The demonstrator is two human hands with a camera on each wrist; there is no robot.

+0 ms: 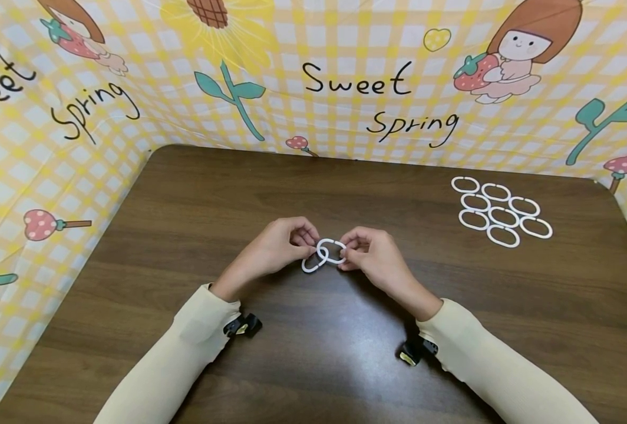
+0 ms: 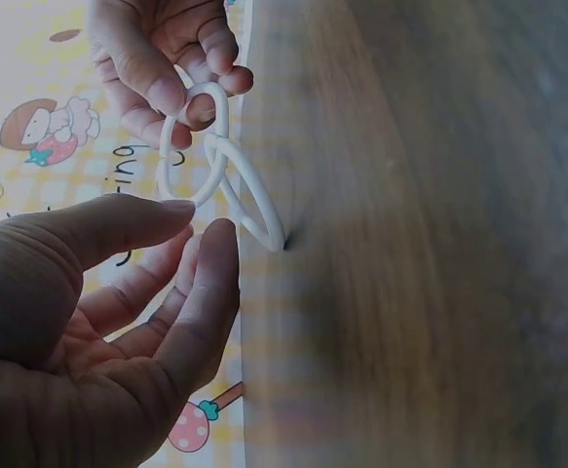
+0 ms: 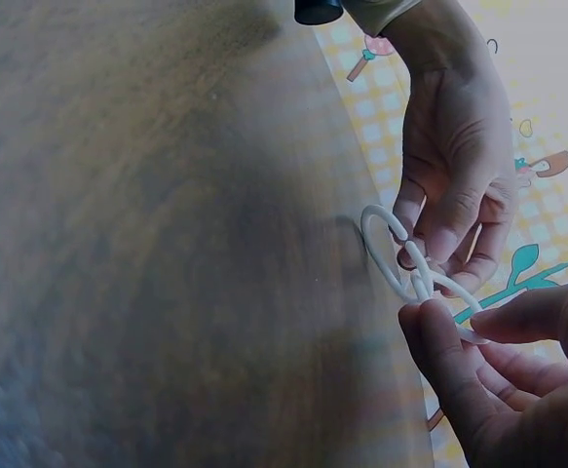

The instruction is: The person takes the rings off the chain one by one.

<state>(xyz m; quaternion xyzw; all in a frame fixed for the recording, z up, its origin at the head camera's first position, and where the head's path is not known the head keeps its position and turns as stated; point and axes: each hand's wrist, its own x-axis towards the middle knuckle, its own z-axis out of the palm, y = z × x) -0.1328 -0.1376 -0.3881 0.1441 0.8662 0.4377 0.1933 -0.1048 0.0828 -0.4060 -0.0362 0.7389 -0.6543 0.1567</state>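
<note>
Two white oval plastic links hang joined between the hands, low over the wooden table. My right hand (image 1: 375, 254) pinches the right end of the upper link (image 1: 326, 240) between thumb and fingers. Looped through that one, the lower link (image 1: 309, 271) slants down to the left, its far end close to the tabletop. Beside the upper link's left end is my left hand (image 1: 283, 242). In the left wrist view its thumb (image 2: 157, 216) comes right up to the link's edge, with a gap between thumb and forefinger.
Several loose white links (image 1: 503, 237) lie grouped flat on the brown wooden table (image 1: 213, 182) at the back right. A yellow checked cloth (image 1: 335, 123) with printed drawings stands behind the table and along its left side. Each sleeve carries a small black wrist camera (image 1: 246, 325).
</note>
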